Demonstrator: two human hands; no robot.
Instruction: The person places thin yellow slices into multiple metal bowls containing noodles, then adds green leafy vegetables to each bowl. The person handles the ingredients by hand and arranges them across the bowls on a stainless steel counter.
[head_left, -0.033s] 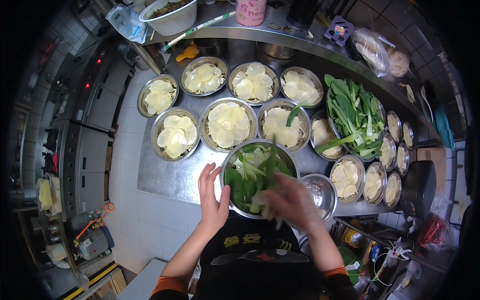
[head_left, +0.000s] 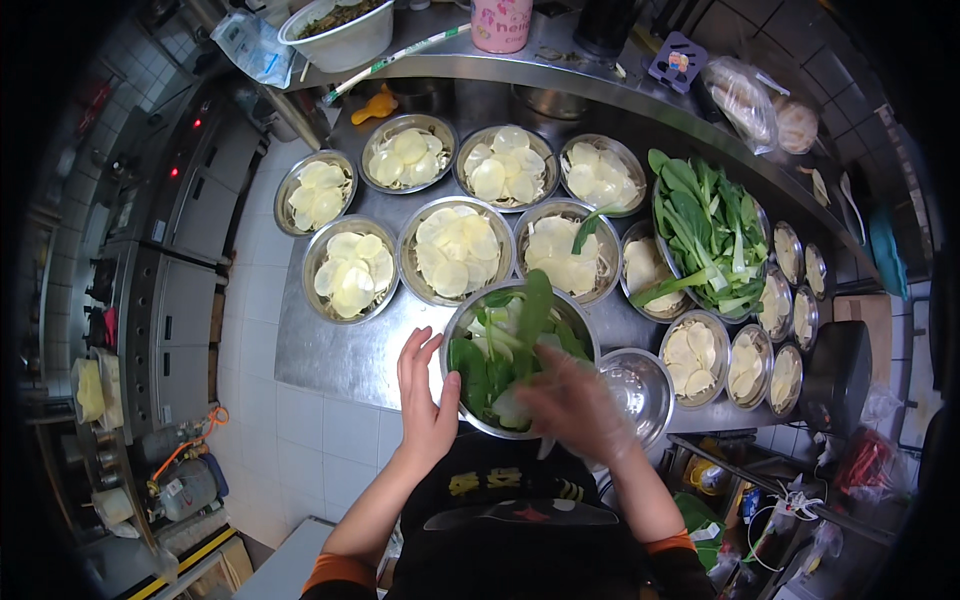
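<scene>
A steel bowl [head_left: 464, 325] of green leafy vegetables and pale slices stands at the table's near edge, in front of me. My left hand [head_left: 428, 400] rests against its left side, fingers stretched and apart, the thumb at the rim. My right hand [head_left: 580, 405], blurred and seemingly in a thin clear glove, is over the bowl's right side. Its fingers are closed on a bok choy leaf [head_left: 537, 305] that sticks up above the bowl. The hand hides the lower end of the leaf. An empty steel bowl [head_left: 645, 385] stands just right of that hand.
Several steel bowls of sliced pale rounds over shreds [head_left: 457, 250] fill the table behind and to the right. A heaped bowl of bok choy [head_left: 710, 235] stands at the right. A steel shelf [head_left: 430, 68] runs along the back, with a white tub [head_left: 345, 35] on it.
The bok choy leaf in my right hand has turned, its broad face now showing above the bowl. The right hand has shifted slightly; my left hand has stayed in place.
</scene>
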